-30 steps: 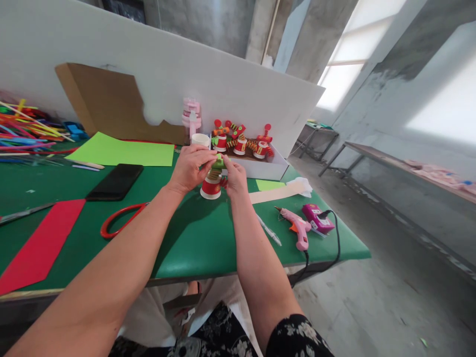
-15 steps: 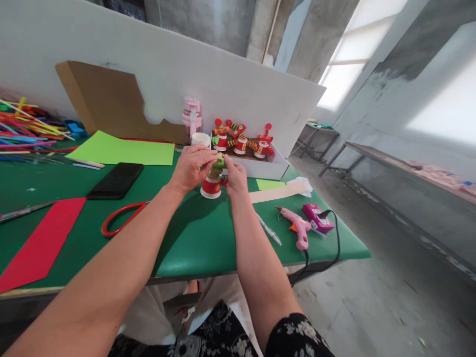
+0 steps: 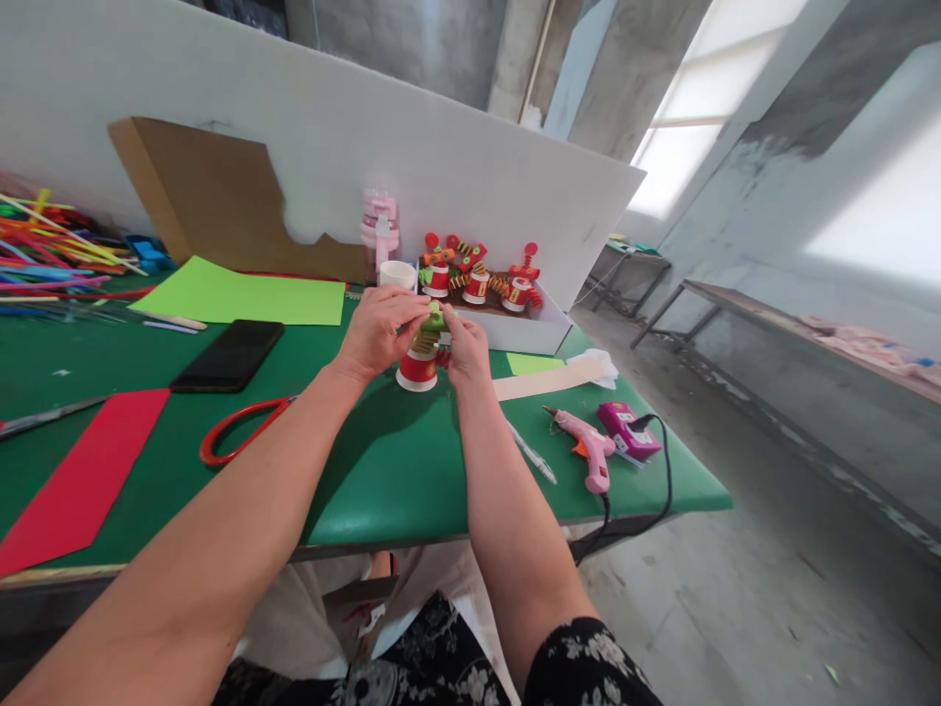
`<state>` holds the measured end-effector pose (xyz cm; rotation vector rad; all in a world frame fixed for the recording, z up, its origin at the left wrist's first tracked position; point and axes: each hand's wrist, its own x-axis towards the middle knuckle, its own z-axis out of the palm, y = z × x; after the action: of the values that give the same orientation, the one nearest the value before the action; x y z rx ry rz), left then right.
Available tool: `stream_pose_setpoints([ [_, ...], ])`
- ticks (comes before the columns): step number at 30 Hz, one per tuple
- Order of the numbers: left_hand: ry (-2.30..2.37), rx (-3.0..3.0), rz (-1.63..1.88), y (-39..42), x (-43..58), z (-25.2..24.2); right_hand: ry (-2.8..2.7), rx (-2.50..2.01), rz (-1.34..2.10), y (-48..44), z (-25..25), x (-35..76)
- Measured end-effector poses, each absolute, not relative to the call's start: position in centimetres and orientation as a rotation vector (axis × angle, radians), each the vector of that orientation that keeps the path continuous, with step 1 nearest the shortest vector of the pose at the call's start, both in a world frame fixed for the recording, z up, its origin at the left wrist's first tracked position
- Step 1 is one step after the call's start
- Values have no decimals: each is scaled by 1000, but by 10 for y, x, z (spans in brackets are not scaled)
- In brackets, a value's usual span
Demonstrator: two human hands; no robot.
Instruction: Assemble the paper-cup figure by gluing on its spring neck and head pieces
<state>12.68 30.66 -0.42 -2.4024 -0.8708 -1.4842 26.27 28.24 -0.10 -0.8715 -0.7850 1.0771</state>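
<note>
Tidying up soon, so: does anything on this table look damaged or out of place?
The cardboard against the white board has a ragged piece missing. The glue gun lies by the table edge, cord hanging over.

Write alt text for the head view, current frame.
The left hand and right hand pinch the green top of a red cup figure standing on a green table. Red scissors and a phone lie to the left, a pink glue gun to the right. Behind, a white box holds similar figures.
</note>
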Motion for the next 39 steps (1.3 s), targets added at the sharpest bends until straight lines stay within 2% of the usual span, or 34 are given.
stream_pose_setpoints([
  [39,-894,-2421,-1489,304,129,-3,-723,-843,1131,279,3,261],
])
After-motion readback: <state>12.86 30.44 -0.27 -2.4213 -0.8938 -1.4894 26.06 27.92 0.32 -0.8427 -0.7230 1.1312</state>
